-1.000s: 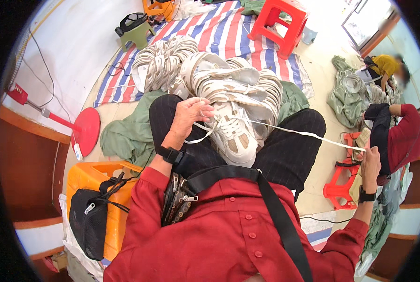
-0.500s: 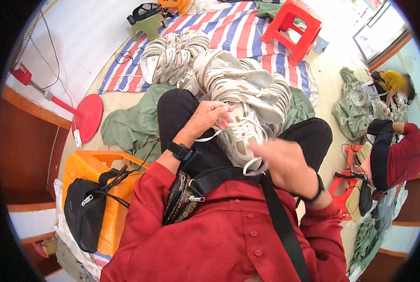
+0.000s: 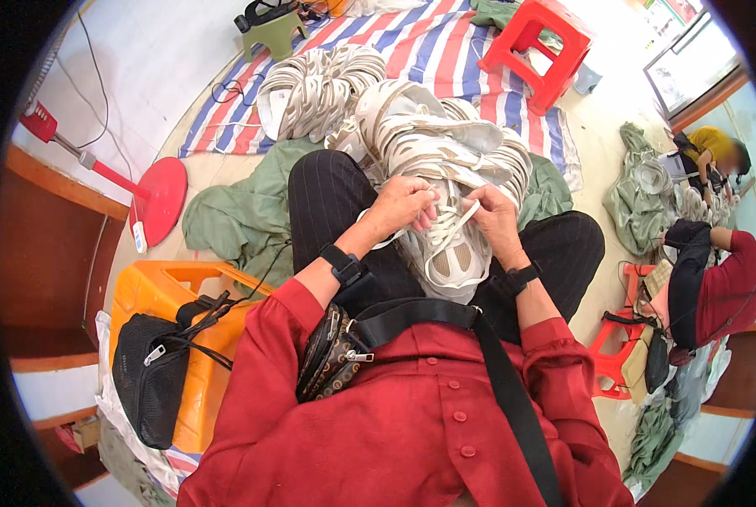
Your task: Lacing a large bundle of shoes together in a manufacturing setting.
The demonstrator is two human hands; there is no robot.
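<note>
Between my knees lies a white and beige shoe upper [image 3: 452, 258], its toe toward me, with white shoelaces [image 3: 447, 226] threaded partly up its front. My left hand [image 3: 407, 204] is closed at the upper's left edge, fingertips pinched on a lace. On the other side my right hand [image 3: 498, 218] pinches a lace between thumb and fingers, close to the eyelets. Behind the hands a thick bundle of stacked shoe uppers [image 3: 428, 127] rests against my legs. Farther off, a second bundle of uppers [image 3: 319, 91] sits on the striped sheet.
A striped sheet [image 3: 445, 51] covers the floor ahead, with a red stool [image 3: 540, 51] on it. To my left are an orange stool [image 3: 175, 338] with a black bag [image 3: 148, 380] and a red round stand base [image 3: 160, 203]. Two people work at the right.
My right hand has moved from near my waist up and forward to the eyelets, now pinching a lace there. The left hand stays closed at the upper's left side.
</note>
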